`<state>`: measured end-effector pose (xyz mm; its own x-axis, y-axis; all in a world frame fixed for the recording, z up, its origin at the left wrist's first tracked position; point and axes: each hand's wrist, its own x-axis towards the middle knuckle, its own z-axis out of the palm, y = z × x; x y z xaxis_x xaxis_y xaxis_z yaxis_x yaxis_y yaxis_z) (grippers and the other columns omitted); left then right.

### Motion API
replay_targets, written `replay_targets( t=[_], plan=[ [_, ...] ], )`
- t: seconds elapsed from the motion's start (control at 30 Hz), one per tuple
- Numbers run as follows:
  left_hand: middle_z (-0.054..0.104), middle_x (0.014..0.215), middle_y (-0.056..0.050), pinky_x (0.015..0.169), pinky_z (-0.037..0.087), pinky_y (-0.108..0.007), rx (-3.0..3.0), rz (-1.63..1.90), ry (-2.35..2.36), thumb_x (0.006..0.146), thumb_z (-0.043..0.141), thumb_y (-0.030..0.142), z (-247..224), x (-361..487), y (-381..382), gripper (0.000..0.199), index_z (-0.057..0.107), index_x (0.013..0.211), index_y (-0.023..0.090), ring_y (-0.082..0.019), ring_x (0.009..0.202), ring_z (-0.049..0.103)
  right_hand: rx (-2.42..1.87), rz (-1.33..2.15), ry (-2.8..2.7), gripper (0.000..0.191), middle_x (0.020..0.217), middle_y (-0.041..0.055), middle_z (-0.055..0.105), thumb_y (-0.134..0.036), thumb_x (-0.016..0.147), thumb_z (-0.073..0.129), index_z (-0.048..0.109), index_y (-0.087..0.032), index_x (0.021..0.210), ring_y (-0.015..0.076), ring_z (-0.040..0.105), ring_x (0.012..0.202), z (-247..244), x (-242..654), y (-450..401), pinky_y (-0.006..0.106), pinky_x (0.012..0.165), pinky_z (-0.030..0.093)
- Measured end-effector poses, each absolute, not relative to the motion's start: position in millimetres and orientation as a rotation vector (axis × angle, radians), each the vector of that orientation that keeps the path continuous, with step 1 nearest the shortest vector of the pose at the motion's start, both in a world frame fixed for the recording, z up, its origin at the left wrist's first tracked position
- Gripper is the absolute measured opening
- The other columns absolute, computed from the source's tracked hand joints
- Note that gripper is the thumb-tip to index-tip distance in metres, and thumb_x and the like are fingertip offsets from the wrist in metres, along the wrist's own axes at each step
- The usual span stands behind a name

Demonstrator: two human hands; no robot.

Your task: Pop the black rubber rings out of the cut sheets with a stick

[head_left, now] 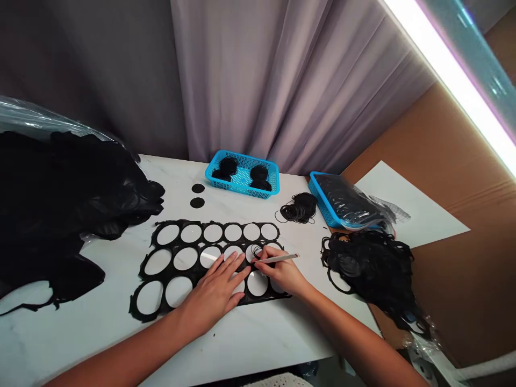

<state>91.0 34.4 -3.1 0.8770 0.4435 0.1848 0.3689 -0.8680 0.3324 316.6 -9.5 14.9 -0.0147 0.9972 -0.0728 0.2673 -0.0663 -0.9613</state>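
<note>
A black sheet (198,242) with rows of round holes lies flat on the white table (242,349). My left hand (217,285) rests on it with spread fingers, pressing near the middle and holding nothing. My right hand (282,269) is closed around a thin, light pen-like tool (282,258), its tip at the sheet beside my left fingertips. Thin black strands (255,250) show by the right fingers, over a hole in the middle row. Two small black discs (197,202) lie behind the sheet.
Behind stands a blue basket (242,188) with black round bundles. A pile of thin black rings (301,208) lies right of it, near another blue basket (322,201) holding a bagged black stack. Black scraps (371,263) sit at right, and a large black heap (72,199) at left.
</note>
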Motion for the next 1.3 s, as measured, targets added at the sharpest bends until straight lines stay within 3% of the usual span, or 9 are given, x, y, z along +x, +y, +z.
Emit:
replay_targets(
  t=[0.33, 0.57, 0.73, 0.8, 0.9, 1.03, 1.17, 1.3],
  plan=[
    [0.033, 0.158, -0.008, 0.117, 0.027, -0.05, 2.799, 0.324, 0.627, 0.096, 0.054, 0.025, 3, 93, 32, 0.052, 0.04, 0.147, 0.027, -0.029, 0.146, 0.029, -1.49, 0.966, -1.558, 0.022, 0.089, 0.0032, 0.067, -0.025, 0.088, 0.06, 0.047, -0.022, 0.071, 0.0186, 0.06, 0.082, 9, 319, -12, 0.031, 0.075, 0.043],
    [0.045, 0.151, -0.008, 0.116, 0.027, -0.054, 2.837, 0.377, 0.572, 0.096, 0.055, 0.03, -3, 92, 34, 0.045, 0.047, 0.141, 0.025, -0.032, 0.144, 0.032, -1.479, 0.434, -2.117, 0.008, 0.097, 0.0108, 0.064, -0.019, 0.091, 0.048, 0.055, -0.022, 0.089, 0.0246, 0.053, 0.09, 10, 322, -9, 0.037, 0.082, 0.043],
    [0.046, 0.15, -0.007, 0.115, 0.029, -0.053, 2.814, 0.393, 0.566, 0.097, 0.054, 0.028, -3, 92, 36, 0.046, 0.046, 0.142, 0.026, -0.031, 0.143, 0.033, -1.951, 0.069, -1.513, 0.011, 0.083, 0.009, 0.063, -0.02, 0.088, 0.044, 0.052, -0.023, 0.08, 0.0245, 0.053, 0.078, 22, 389, 20, 0.035, 0.071, 0.04],
    [0.046, 0.15, -0.008, 0.115, 0.031, -0.054, 2.822, 0.371, 0.561, 0.096, 0.055, 0.028, 1, 92, 36, 0.045, 0.047, 0.141, 0.025, -0.032, 0.143, 0.034, -1.956, 0.17, -1.349, 0.014, 0.079, 0.006, 0.064, -0.026, 0.087, 0.049, 0.048, -0.024, 0.074, 0.0222, 0.054, 0.072, 26, 403, 21, 0.032, 0.067, 0.038],
    [0.05, 0.146, -0.009, 0.115, 0.031, -0.053, 2.815, 0.395, 0.537, 0.097, 0.054, 0.025, 9, 90, 34, 0.039, 0.052, 0.136, 0.023, -0.031, 0.142, 0.037, -1.772, 0.6, -1.323, 0.024, 0.076, 0.0029, 0.064, -0.033, 0.083, 0.058, 0.043, -0.024, 0.067, 0.0206, 0.057, 0.074, 29, 389, 6, 0.029, 0.066, 0.039],
    [0.052, 0.144, -0.01, 0.115, 0.034, -0.048, 2.807, 0.355, 0.374, 0.097, 0.055, 0.023, 13, 82, 24, 0.035, 0.056, 0.131, 0.023, -0.027, 0.139, 0.043, -1.572, 1.019, -1.352, 0.024, 0.089, 0.0045, 0.067, -0.032, 0.083, 0.063, 0.048, -0.022, 0.067, 0.0201, 0.059, 0.081, 32, 339, -30, 0.03, 0.069, 0.042],
    [0.037, 0.156, -0.008, 0.115, 0.033, -0.049, 2.803, 0.305, 0.33, 0.094, 0.059, 0.027, 6, 74, 14, 0.05, 0.047, 0.142, 0.028, -0.029, 0.143, 0.035, -1.598, 1.008, -1.477, 0.019, 0.083, 0.0034, 0.063, -0.024, 0.083, 0.064, 0.052, -0.022, 0.069, 0.019, 0.055, 0.076, 27, 306, -61, 0.03, 0.066, 0.04],
    [0.032, 0.159, -0.006, 0.117, 0.03, -0.049, 2.796, 0.322, 0.357, 0.095, 0.058, 0.028, 2, 72, 12, 0.051, 0.044, 0.144, 0.03, -0.029, 0.144, 0.032, -1.618, 0.922, -1.494, 0.017, 0.088, 0.0037, 0.065, -0.018, 0.083, 0.062, 0.052, -0.022, 0.07, 0.0198, 0.057, 0.082, 17, 296, -76, 0.031, 0.07, 0.043]
  ],
)
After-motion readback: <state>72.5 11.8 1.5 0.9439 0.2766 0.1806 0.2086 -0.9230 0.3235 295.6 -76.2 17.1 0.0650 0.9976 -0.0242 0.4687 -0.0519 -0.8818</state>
